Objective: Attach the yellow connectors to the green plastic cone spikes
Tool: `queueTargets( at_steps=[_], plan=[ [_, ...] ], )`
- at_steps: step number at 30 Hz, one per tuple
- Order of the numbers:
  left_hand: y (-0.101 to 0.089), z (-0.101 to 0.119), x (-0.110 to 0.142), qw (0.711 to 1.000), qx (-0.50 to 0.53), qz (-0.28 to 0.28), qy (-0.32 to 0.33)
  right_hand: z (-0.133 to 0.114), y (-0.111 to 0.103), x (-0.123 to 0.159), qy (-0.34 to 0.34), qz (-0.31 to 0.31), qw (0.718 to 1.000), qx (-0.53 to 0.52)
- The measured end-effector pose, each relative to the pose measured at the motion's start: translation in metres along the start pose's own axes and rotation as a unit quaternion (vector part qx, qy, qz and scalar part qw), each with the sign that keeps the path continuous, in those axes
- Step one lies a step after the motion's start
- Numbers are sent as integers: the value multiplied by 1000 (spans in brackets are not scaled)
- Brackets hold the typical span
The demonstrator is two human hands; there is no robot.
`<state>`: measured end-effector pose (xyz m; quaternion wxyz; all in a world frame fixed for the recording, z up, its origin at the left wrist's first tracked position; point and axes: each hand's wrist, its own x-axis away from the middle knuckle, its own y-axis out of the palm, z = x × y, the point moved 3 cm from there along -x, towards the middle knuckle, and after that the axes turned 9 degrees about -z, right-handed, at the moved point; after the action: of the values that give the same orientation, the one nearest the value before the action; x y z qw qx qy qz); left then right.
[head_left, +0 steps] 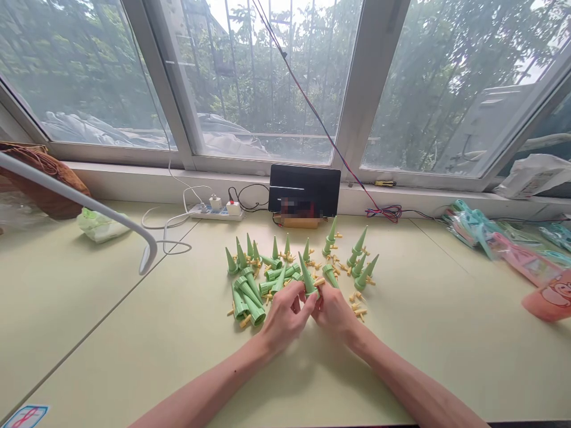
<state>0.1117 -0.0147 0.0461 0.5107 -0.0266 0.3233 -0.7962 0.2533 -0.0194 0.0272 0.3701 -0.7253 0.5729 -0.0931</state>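
Note:
Between my two hands a green plant watering spike [306, 274] stands point up, tilted slightly left. The closed fingers of my left hand [289, 312] hold it by its wide base. My right hand [335, 310] is closed at the same base from the other side; its fingertips are partly hidden. A yellow valve [319, 282] sticks out sideways from the spike just above the right fingers. Left of my hands lies a pile of loose green spikes [250, 292]. Small yellow valves [358, 310] are scattered to the right.
Several spikes with yellow valves stand upright at the right [366, 273]. Behind them a tablet [304, 190] leans by the window, beside a power strip [217, 213]. A grey curved arm [89, 193] reaches in from the left. Packaged items [475, 229] lie far right.

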Motion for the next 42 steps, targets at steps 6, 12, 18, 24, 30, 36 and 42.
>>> queueTargets(
  at_steps=[6,12,18,24,30,36,42],
  plan=[
    [-1,-1,0,999,-32,7,7,-5,-2,0,6,5,1000,6],
    [-2,0,-1,998,-59,9,17,-7,-3,0,11,7,1000,4],
    [-3,0,-2,996,-83,6,28,-6,-4,-1,9,18,1000,22],
    [-5,1,-2,994,-102,13,36,-5,-3,-1,15,9,1000,18],
    [-6,3,-2,992,-119,23,37,-4,-2,-1,28,4,999,16],
    [-5,2,-2,987,-154,17,47,-1,-1,0,33,3,999,7],
    [-4,0,-2,985,-169,15,43,-3,-2,-1,33,9,999,5]
  ],
)
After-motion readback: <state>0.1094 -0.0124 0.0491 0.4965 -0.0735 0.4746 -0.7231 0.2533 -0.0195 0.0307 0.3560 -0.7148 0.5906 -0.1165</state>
